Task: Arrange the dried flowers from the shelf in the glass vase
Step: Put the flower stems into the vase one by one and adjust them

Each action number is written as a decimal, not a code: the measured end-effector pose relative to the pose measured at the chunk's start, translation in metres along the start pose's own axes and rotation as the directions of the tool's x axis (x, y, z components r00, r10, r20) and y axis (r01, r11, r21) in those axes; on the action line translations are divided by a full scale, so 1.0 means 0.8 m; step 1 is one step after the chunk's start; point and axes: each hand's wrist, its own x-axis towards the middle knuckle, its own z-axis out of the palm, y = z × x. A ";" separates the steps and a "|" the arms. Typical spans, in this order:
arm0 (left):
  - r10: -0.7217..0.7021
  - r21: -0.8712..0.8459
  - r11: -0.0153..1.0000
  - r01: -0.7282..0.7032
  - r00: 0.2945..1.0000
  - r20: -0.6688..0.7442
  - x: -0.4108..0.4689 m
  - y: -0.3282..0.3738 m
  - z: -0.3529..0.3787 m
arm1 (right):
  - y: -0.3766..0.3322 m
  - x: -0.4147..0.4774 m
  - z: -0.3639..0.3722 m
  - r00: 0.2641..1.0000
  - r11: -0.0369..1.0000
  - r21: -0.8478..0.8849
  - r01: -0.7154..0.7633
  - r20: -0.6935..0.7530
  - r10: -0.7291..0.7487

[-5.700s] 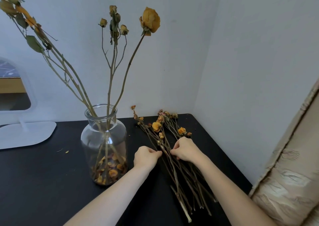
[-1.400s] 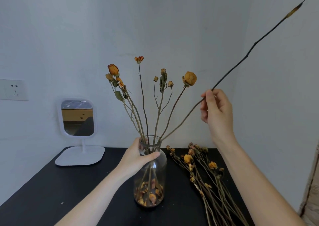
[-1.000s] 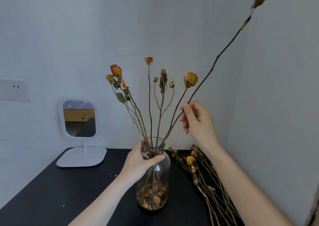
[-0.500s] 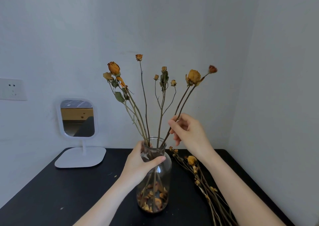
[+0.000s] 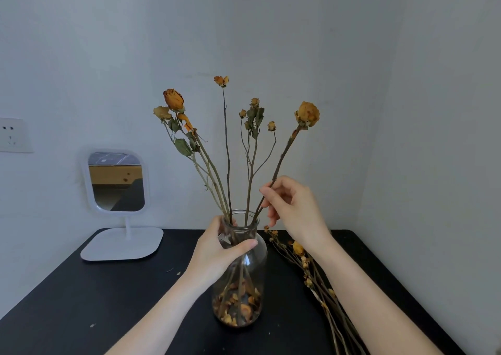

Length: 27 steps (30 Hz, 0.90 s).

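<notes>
A clear glass vase point(image 5: 245, 281) stands on the black table point(image 5: 108, 300), with dried petals at its bottom and several dried yellow-orange roses point(image 5: 307, 114) standing in it. My left hand point(image 5: 217, 251) is wrapped around the vase's neck. My right hand point(image 5: 294, 211) is just above and right of the vase's mouth, its thumb and forefinger pinched on a thin stem point(image 5: 280, 162) that runs down into the vase. A bundle of loose dried flowers point(image 5: 311, 276) lies flat on the table to the right of the vase, partly hidden by my right forearm.
A white stand mirror point(image 5: 118, 181) sits at the table's back left. A wall socket point(image 5: 12, 135) is on the left wall. White walls close in behind and to the right, forming a corner. Small petal crumbs lie on the table's left side.
My right hand has lowered the long stem into the vase, moving down and left toward its mouth. The stem's small dark bud no longer shows apart from the yellow rose. My left hand has stayed on the neck.
</notes>
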 end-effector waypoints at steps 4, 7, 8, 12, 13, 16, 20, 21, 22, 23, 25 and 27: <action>-0.002 -0.017 1.000 0.001 1.000 -0.009 0.005 -0.003 0.004 | 0.004 -0.003 -0.002 1.000 1.000 0.012 -0.014 0.001 0.014; 0.000 -0.022 1.000 0.000 1.000 -0.013 0.004 -0.004 0.004 | 0.005 -0.002 -0.001 0.999 1.000 -0.002 -0.018 0.026 0.018; -0.006 -0.020 1.000 0.005 1.000 -0.011 0.003 -0.003 0.004 | 0.005 -0.001 -0.001 0.999 1.000 -0.003 -0.023 0.031 0.023; 0.009 0.001 1.000 -0.009 0.994 -0.111 -0.011 0.001 0.005 | 0.002 -0.001 -0.005 0.999 0.999 0.016 -0.035 0.031 0.035; 0.017 0.012 1.000 -0.015 0.981 -0.191 -0.020 0.000 0.005 | 0.002 -0.002 -0.009 0.999 0.999 0.018 -0.033 0.030 0.032; 0.129 0.081 0.991 -0.106 0.921 -0.368 -0.057 0.005 0.009 | 0.011 -0.008 -0.026 0.999 0.999 0.011 -0.034 0.015 0.033; 0.352 0.202 0.926 -0.319 0.923 -0.156 -0.099 0.006 0.038 | 0.050 -0.021 -0.063 0.987 0.988 -0.047 -0.150 -0.072 0.147; 0.351 0.196 0.923 -0.332 0.933 -0.075 -0.104 0.005 0.049 | 0.063 -0.024 -0.074 0.976 0.978 -0.064 -0.201 -0.100 0.194; 0.342 0.188 0.923 -0.336 0.940 -0.002 -0.106 0.002 0.061 | 0.079 -0.028 -0.084 0.961 0.962 -0.089 -0.259 -0.120 0.248; 0.331 0.191 0.922 -0.335 0.942 0.057 -0.104 -0.002 0.073 | 0.094 -0.034 -0.094 0.942 0.938 -0.126 -0.324 -0.132 0.308; 0.290 0.235 0.919 -0.315 0.947 0.136 -0.096 -0.009 0.101 | 0.123 -0.046 -0.114 0.895 0.865 -0.230 -0.446 -0.134 0.425; 0.207 0.263 0.933 -0.246 0.964 0.168 -0.083 -0.015 0.129 | 0.146 -0.061 -0.131 0.852 0.786 -0.339 -0.517 -0.116 0.510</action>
